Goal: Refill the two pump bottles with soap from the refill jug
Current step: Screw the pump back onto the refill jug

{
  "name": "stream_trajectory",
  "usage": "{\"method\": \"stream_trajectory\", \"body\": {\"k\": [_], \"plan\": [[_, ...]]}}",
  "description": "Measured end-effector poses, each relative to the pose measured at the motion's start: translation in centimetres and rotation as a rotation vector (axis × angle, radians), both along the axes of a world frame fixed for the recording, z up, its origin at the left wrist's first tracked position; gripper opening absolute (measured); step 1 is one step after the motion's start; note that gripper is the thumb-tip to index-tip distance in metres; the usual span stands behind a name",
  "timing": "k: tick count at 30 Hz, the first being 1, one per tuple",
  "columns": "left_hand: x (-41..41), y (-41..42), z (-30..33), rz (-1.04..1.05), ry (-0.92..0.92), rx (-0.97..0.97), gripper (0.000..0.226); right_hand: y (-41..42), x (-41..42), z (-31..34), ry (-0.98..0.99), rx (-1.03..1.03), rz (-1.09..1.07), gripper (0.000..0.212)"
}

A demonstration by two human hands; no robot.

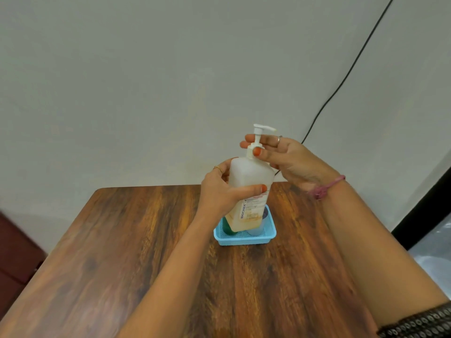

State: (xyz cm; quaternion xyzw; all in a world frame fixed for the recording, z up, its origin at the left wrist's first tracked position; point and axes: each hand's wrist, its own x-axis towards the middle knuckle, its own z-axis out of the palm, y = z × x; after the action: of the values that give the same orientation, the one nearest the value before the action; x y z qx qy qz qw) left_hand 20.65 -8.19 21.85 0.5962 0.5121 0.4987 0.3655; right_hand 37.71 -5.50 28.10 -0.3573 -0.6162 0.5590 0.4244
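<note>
In front of me stands a wooden table (136,240) with a dark brown, strongly grained top and rounded far corners, its far edge set close to a plain, evenly lit off-white wall (146,81). A thin black cable (346,76) runs diagonally down that wall from the upper right toward the table's far edge. Beyond the table's left edge I see dark reddish-brown furniture (17,252), and beyond its right edge a black vertical strip (424,215) borders the wall.

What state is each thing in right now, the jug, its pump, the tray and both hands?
Jug: held above the tray, tilted, soap low.
Pump: on the jug, head up.
Tray: on the table, holding two bottles.
Left hand: grips the jug.
Right hand: pinches the pump collar.
</note>
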Motion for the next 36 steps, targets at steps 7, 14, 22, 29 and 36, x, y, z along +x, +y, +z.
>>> {"method": "stream_trajectory", "body": {"k": [7, 14, 22, 29, 36], "plan": [[-0.1, 0.2, -0.2, 0.053, 0.008, 0.021, 0.069, -0.9, -2.1, -1.2, 0.019, 0.105, -0.326, 0.038], [0.0, -0.1, -0.6, 0.017, -0.01, 0.002, 0.075, -1.2, -3.8, -1.7, -0.14, 0.185, -0.559, 0.057], [-1.3, -0.6, -0.1, -0.069, -0.074, -0.009, 0.066, -1.7, -1.2, -1.1, 0.022, 0.076, -0.086, 0.043], [-2.1, -1.6, -0.1, -0.059, -0.048, -0.001, 0.07, -2.8, -5.0, -2.0, 0.005, 0.109, -0.459, 0.053], [-4.6, -2.7, 0.8, -0.22, -0.065, -0.073, 0.071, -3.4, -2.9, -0.3, 0.001, 0.039, 0.205, 0.04]]}}
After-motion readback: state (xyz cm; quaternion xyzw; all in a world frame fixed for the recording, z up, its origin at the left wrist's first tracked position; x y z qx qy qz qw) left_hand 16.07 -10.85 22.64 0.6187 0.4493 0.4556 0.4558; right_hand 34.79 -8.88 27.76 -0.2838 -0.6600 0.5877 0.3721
